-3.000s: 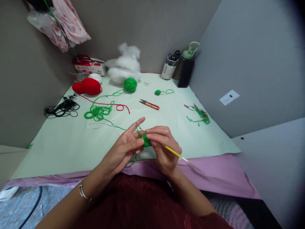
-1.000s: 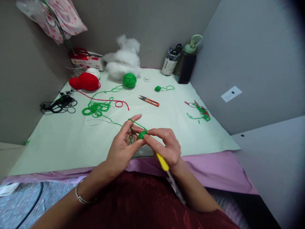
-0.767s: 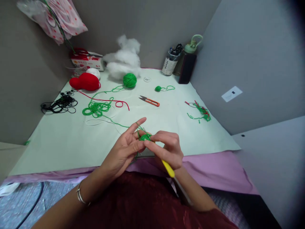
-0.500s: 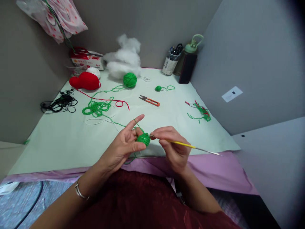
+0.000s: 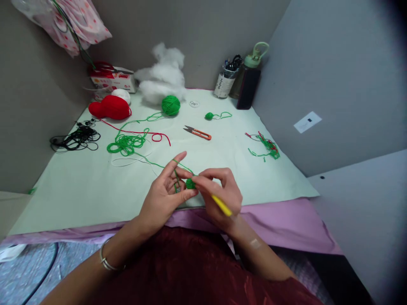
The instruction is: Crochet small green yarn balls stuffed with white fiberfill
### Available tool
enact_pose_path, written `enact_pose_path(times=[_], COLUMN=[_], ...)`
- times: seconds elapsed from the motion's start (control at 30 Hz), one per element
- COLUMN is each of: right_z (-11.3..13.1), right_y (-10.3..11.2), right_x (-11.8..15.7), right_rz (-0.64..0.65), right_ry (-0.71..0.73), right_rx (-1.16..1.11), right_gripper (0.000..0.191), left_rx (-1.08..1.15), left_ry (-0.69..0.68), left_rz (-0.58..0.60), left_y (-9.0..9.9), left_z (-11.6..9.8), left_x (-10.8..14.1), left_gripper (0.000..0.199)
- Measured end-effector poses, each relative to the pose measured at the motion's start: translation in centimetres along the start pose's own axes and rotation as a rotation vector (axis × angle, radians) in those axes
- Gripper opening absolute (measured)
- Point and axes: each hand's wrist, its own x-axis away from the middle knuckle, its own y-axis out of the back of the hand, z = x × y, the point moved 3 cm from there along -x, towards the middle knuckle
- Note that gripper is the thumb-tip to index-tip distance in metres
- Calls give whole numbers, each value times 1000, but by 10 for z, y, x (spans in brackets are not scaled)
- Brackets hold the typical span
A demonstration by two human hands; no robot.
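Between my two hands is a small green crocheted piece [image 5: 190, 184], partly covered by fingers. My left hand [image 5: 167, 186] pinches it between thumb and fingers, its index finger raised with green yarn looped over it. My right hand [image 5: 221, 192] is closed round a crochet hook with a yellow handle [image 5: 221, 205]; its fingertips touch the green piece, and they hide the hook's tip. A green strand runs from my left hand to a loose tangle of green yarn [image 5: 125, 145] and on toward a green ball [image 5: 171, 105].
Orange thread snips [image 5: 197, 132] lie beyond my hands. Red yarn [image 5: 110, 107], black yarn [image 5: 79, 137] and white stuffing [image 5: 165, 76] are at the left and back. A small green ball [image 5: 209, 116], yarn scraps [image 5: 269, 147], a pen cup [image 5: 224, 84] and a phone [image 5: 249, 88] are farther right.
My right hand has moved slightly left and turned, swinging the hook's yellow handle downward. Its fingers now cover more of the green piece. The view has shifted slightly.
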Motion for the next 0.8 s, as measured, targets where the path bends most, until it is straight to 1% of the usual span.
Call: enact_pose_path(times=[0.03, 0.07, 0.1, 0.13, 0.2, 0.27, 0.3, 0.37, 0.5, 0.63, 0.7, 0.73, 0.8], right_z=[3, 4, 3, 1, -5, -10, -12, -15, -22, -27, -25, -23, -18], right_y=[-2, -3, -4, -5, -5, -4, -3, 0, 7, 10, 8, 6, 3], right_x=[4, 7, 8, 8, 5, 0, -2, -5, -8, -10, -11, -10, -9], right_rz=[-41, -82, -105, -112, -87, -58, -48, -55, -86, -88, -38, -7, 43], right_ry=[114, 188, 205, 172, 22, -129, -180, -243, -342, -494, -516, -500, -433], right_rx=[85, 115, 98, 41, -122, -271, -320, -392, -570, -712, -749, -735, -637], right_gripper=[30, 33, 36, 38, 35, 25, 20, 15, 12, 14, 14, 14, 12], left_rx=[43, 93, 143, 190, 265, 307, 315, 320, 321, 255, 195, 156, 65], left_ry=[15, 42, 77, 116, 183, 214, 218, 221, 227, 201, 157, 133, 102], left_rz=[1, 15, 35, 57, 97, 124, 128, 126, 136, 168, 179, 182, 178], left_y=[-2, -4, -6, -6, -7, -5, -4, -2, 3, 7, 7, 7, 5], left_z=[2, 3, 3, 4, 3, 1, 0, -1, -3, -3, -2, -2, -2], left_x=[1, 2, 2, 2, 2, 2, 1, -1, -3, -4, -4, -4, -4], left_gripper=[88, 84, 80, 76, 69, 65, 64, 65, 62, 57, 62, 66, 74])
